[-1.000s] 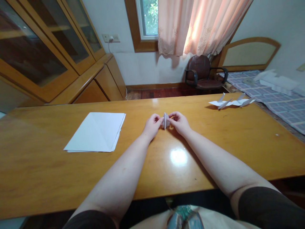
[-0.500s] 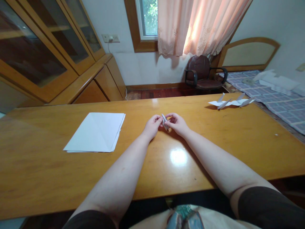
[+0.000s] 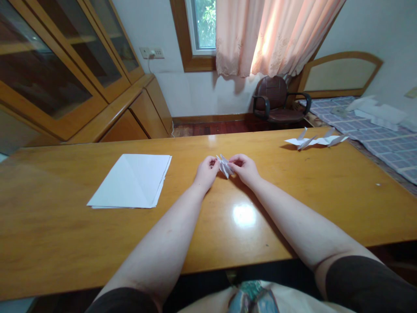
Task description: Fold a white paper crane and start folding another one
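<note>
From where I stand, I see a person with both hands over the middle of the table, working on one small folded paper. The left hand pinches it at one side between thumb and fingers, and the right hand pinches it at the other side. I think it is held so because the paper is thin and springy: two light pinches can steady the folds without crushing them. The paper is just between the fingertips of the two hands, tilted, with its pointed flaps spread up and down. Whether its lowest tip touches the table, I cannot tell.

The stack of white sheets lies flat on the left, beyond the left forearm, probably to be near but not in the way. The white folded shapes stand near the far edge on the right, well apart from the right hand. Perhaps they are placed there so that no arm can flatten them.
</note>
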Demonstrator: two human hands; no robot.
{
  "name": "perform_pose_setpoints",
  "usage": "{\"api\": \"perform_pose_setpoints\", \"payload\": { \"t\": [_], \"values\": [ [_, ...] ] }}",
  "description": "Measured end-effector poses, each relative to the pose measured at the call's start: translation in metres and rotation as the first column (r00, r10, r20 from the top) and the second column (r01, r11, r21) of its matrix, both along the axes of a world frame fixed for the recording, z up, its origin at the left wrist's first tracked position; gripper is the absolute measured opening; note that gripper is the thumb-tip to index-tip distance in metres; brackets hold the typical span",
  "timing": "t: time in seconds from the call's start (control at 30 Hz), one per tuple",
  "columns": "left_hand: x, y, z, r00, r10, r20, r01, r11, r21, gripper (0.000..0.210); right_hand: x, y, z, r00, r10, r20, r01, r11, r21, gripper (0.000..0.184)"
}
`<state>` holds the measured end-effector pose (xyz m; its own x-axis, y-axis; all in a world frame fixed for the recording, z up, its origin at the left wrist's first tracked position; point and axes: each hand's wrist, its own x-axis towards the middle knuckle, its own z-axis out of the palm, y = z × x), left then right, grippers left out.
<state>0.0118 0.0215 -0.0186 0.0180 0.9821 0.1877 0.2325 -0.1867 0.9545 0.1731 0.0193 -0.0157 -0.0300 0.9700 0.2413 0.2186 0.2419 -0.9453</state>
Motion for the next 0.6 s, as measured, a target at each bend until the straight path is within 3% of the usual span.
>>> {"api": "perform_pose_setpoints", "payload": {
  "t": [0.17, 0.33, 0.43, 0.5, 0.6],
  "values": [
    [0.001, 0.001, -0.006, 1.000, -0.029, 0.006, 0.029, 1.000, -0.013, 0.009, -0.001, -0.003, 0.000, 0.997, 0.064, 0.033, -0.062, 0.996, -0.066, 0.020],
    [0.004, -0.001, -0.005, 0.996, -0.070, 0.054, 0.073, 0.996, -0.057, 0.016, -0.001, -0.006, 0.003, 0.990, 0.120, 0.080, -0.122, 0.992, 0.012, 0.017],
    [0.005, -0.003, 0.001, 0.971, -0.055, 0.232, 0.089, 0.986, -0.139, 0.017, 0.001, -0.005, 0.007, 0.980, 0.160, 0.120, -0.172, 0.980, 0.102, 0.014],
    [0.006, -0.005, 0.006, 0.928, -0.047, 0.370, 0.136, 0.967, -0.217, 0.018, 0.002, -0.003, 0.007, 0.988, 0.104, 0.110, -0.118, 0.985, 0.126, 0.015],
    [0.006, -0.005, 0.009, 0.892, -0.016, 0.452, 0.150, 0.953, -0.263, 0.023, 0.001, 0.001, 0.001, 0.995, 0.093, -0.047, -0.093, 0.996, -0.007, 0.034]
  ]
}}
